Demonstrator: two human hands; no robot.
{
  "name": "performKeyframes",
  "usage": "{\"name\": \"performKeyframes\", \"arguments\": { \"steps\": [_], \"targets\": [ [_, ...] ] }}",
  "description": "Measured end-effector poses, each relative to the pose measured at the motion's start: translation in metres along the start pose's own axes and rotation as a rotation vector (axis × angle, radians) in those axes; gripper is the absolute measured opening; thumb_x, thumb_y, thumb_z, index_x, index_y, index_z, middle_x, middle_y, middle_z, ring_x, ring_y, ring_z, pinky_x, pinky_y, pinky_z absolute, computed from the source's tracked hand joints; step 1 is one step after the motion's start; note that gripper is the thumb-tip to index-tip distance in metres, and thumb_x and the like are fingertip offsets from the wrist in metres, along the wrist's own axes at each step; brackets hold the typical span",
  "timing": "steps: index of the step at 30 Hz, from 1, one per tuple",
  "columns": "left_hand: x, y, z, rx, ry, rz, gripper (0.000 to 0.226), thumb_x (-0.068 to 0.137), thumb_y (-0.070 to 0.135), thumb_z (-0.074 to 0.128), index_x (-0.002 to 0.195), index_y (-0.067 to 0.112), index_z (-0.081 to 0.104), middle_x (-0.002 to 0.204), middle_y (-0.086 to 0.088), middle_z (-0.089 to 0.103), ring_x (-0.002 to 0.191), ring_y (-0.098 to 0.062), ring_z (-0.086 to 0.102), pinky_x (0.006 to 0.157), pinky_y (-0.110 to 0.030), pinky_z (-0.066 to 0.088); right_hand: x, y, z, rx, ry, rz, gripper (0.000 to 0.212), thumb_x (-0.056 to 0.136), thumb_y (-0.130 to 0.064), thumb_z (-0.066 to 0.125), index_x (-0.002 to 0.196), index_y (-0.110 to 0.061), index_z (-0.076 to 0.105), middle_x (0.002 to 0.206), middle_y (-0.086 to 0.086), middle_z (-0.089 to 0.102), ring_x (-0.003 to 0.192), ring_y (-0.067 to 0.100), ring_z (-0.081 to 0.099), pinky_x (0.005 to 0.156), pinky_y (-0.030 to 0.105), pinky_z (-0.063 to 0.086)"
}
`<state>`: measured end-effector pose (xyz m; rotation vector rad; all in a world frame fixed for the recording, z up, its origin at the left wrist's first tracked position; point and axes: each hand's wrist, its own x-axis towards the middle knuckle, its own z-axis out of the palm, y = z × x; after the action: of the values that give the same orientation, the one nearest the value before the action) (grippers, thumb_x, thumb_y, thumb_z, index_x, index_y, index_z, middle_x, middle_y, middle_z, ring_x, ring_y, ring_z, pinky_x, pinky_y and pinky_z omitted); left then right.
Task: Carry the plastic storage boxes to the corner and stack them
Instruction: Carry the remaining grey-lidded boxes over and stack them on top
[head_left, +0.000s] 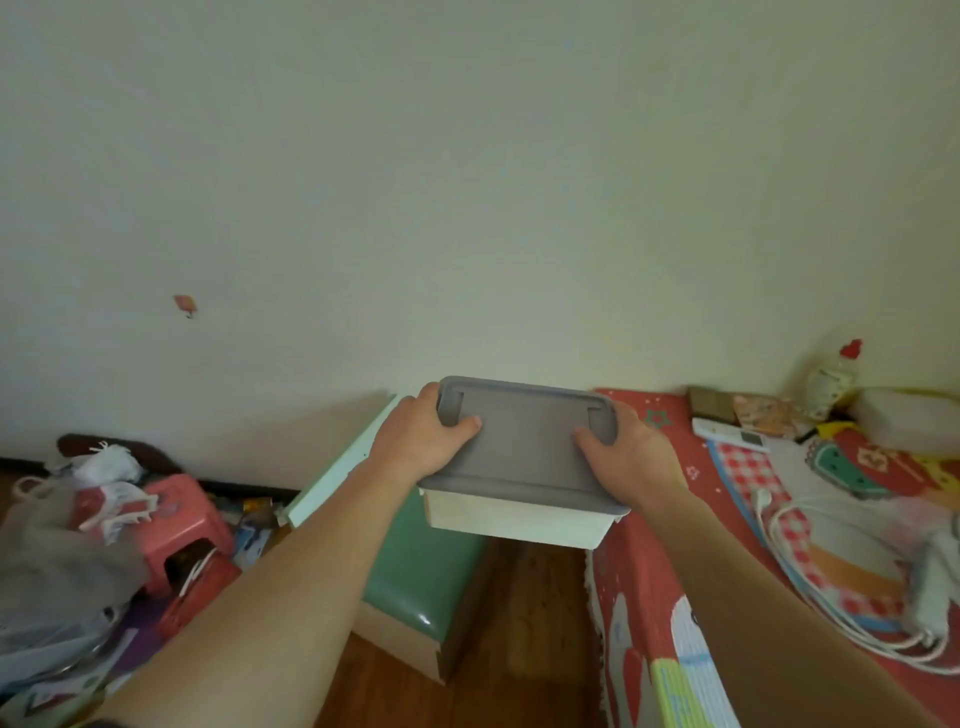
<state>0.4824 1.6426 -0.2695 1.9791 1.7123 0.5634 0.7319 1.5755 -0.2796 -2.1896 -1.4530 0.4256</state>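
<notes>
A white plastic storage box with a grey lid (524, 447) is held up in front of me, above a gap of wooden floor. My left hand (415, 441) grips its left end, thumb lying on the lid and fingers curled round the far edge. My right hand (631, 449) grips the right end the same way, thumb on the lid. The box's underside and the fingers beneath it are hidden. No other storage box shows in this view.
A green padded bench (415, 566) stands below the box against the wall. A bed with a red patterned cover (670, 597) fills the right, bearing white cables (810, 561), a bottle (831, 379) and small items. A pink stool (179, 514) and piled clutter sit left.
</notes>
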Motion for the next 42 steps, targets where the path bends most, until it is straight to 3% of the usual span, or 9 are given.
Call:
{"name": "performKeyframes", "arguments": {
  "steps": [5, 13, 16, 24, 34, 39, 42],
  "targets": [
    [0.002, 0.037, -0.052, 0.018, 0.073, -0.003, 0.071, 0.082, 0.064, 0.057, 0.138, 0.022, 0.045, 0.124, -0.004, 0.059, 0.109, -0.025, 0.057, 0.081, -0.034, 0.045, 0.008, -0.038, -0.056, -0.020, 0.042, -0.073, 0.069, 0.090, -0.058, 0.048, 0.144, -0.016, 0.040, 0.122, 0.014, 0.061, 0.105, 0.034, 0.058, 0.075, 0.034, 0.039],
    [0.003, 0.086, -0.137, 0.018, 0.188, 0.039, 0.065, 0.083, 0.061, 0.059, 0.132, 0.020, 0.049, 0.123, -0.003, 0.060, 0.110, -0.025, 0.057, 0.082, -0.035, 0.046, 0.010, -0.095, -0.127, 0.000, 0.139, -0.159, 0.063, 0.089, -0.056, 0.050, 0.136, -0.014, 0.048, 0.119, 0.013, 0.064, 0.103, 0.032, 0.058, 0.075, 0.033, 0.038],
    [0.001, 0.093, -0.154, 0.006, 0.198, 0.047, 0.061, 0.083, 0.060, 0.059, 0.128, 0.019, 0.051, 0.119, -0.001, 0.061, 0.106, -0.024, 0.057, 0.079, -0.035, 0.045, 0.009, -0.108, -0.143, -0.015, 0.153, -0.162, 0.058, 0.090, -0.053, 0.049, 0.133, -0.014, 0.050, 0.117, 0.011, 0.064, 0.092, 0.028, 0.051, 0.074, 0.033, 0.037],
    [0.010, 0.112, -0.188, -0.027, 0.175, 0.115, 0.058, 0.083, 0.061, 0.059, 0.123, 0.020, 0.051, 0.111, 0.003, 0.057, 0.099, -0.021, 0.053, 0.074, -0.033, 0.040, -0.002, -0.132, -0.180, -0.055, 0.229, -0.119, 0.048, 0.090, -0.048, 0.049, 0.125, -0.015, 0.055, 0.114, 0.009, 0.064, 0.088, 0.025, 0.049, 0.072, 0.033, 0.036],
    [0.011, 0.162, -0.182, -0.065, 0.070, 0.313, 0.055, 0.082, 0.061, 0.058, 0.120, 0.021, 0.051, 0.106, 0.005, 0.055, 0.096, -0.020, 0.053, 0.069, -0.033, 0.038, -0.043, -0.111, -0.225, -0.094, 0.389, 0.030, 0.051, 0.091, -0.049, 0.050, 0.129, -0.015, 0.055, 0.120, 0.012, 0.065, 0.096, 0.031, 0.054, 0.073, 0.033, 0.036],
    [-0.003, 0.198, -0.156, -0.089, -0.034, 0.450, 0.055, 0.083, 0.060, 0.057, 0.122, 0.021, 0.050, 0.109, 0.003, 0.057, 0.098, -0.022, 0.055, 0.071, -0.033, 0.040, -0.087, -0.078, -0.248, -0.126, 0.476, 0.152, 0.047, 0.090, -0.048, 0.050, 0.122, -0.015, 0.057, 0.115, 0.014, 0.065, 0.085, 0.029, 0.050, 0.069, 0.033, 0.037],
    [-0.018, 0.221, -0.139, -0.096, -0.093, 0.526, 0.056, 0.084, 0.060, 0.057, 0.122, 0.020, 0.051, 0.110, 0.002, 0.057, 0.099, -0.022, 0.054, 0.073, -0.033, 0.040, -0.119, -0.059, -0.262, -0.190, 0.523, 0.243, 0.045, 0.090, -0.050, 0.049, 0.116, -0.015, 0.058, 0.112, 0.015, 0.066, 0.092, 0.034, 0.057, 0.070, 0.035, 0.039]
  ]
}}
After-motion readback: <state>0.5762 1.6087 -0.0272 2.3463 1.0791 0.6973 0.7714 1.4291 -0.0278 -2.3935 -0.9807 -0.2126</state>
